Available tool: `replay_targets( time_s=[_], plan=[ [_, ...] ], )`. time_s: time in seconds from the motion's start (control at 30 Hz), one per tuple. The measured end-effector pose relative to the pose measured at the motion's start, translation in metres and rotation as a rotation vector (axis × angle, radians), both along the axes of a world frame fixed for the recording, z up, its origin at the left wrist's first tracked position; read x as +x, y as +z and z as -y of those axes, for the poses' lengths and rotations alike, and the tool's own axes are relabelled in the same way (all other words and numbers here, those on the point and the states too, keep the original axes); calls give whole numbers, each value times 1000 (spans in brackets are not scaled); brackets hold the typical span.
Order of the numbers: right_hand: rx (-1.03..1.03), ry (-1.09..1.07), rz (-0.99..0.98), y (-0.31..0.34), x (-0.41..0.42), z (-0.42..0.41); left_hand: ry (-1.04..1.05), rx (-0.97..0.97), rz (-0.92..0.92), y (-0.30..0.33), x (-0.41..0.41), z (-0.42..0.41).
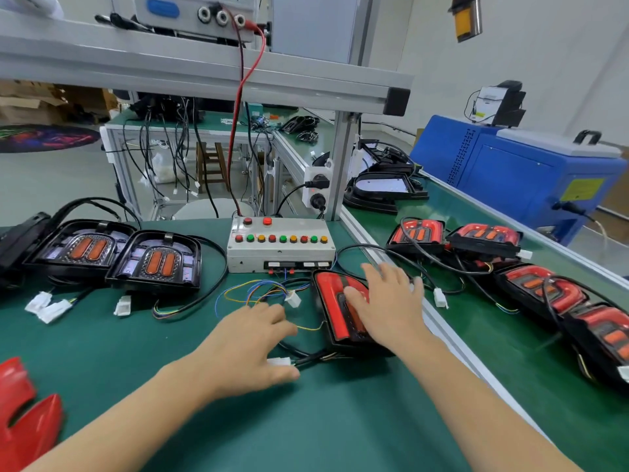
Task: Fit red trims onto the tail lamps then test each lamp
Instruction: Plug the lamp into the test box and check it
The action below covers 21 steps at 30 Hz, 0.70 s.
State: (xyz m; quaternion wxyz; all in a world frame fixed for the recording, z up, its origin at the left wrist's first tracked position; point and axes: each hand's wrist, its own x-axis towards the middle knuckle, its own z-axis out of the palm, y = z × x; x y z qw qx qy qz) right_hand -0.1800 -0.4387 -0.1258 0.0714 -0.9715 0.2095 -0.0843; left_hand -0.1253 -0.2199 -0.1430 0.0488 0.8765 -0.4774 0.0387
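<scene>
A tail lamp with a red trim (332,304) lies on the green mat in front of the grey test box (280,245). My right hand (388,301) lies flat on top of this lamp, fingers spread. My left hand (255,342) hovers just left of it, fingers loosely curved over the lamp's black cable and white plug (279,362), thumb beside the plug. Two lamps without trims (155,260) (83,250) sit at the left. Loose red trims (23,413) lie at the bottom left. Several trimmed lamps (541,287) are piled at the right.
The test box has a row of coloured buttons and a coloured wire bundle ending in a white connector (292,298). An aluminium rail (384,253) divides the two mats. A blue machine (517,172) stands at the far right, and a frame post (342,165) rises behind the box.
</scene>
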Motion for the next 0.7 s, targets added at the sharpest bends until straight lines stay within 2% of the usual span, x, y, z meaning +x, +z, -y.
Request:
replay_targets(
  time_s=[0.07,0.17,0.33,0.4,0.47,0.53,0.6,0.7],
  plan=[
    [-40,-106,-157,-3,-2,8,41,69,-43,-6,-2,5],
    [-49,-154,-268,-6,-3,11,64,49,-117,-9,-2,12],
    [-28,-131,-269,-4,-5,10,114,5,-138,-7,0,22],
    [59,-119,-248,-3,-5,9,184,-80,-188,-7,-1,27],
    [277,-100,-195,0,-5,11,277,-174,-284,-5,-3,32],
    [631,-101,-83,0,-8,15,338,-224,-405,-3,-3,36],
    [949,-146,1,-1,-11,16,377,-318,-611,-3,-3,40],
    [1167,-221,18,-8,-11,21,467,-521,-955,-3,-6,46]
  ],
)
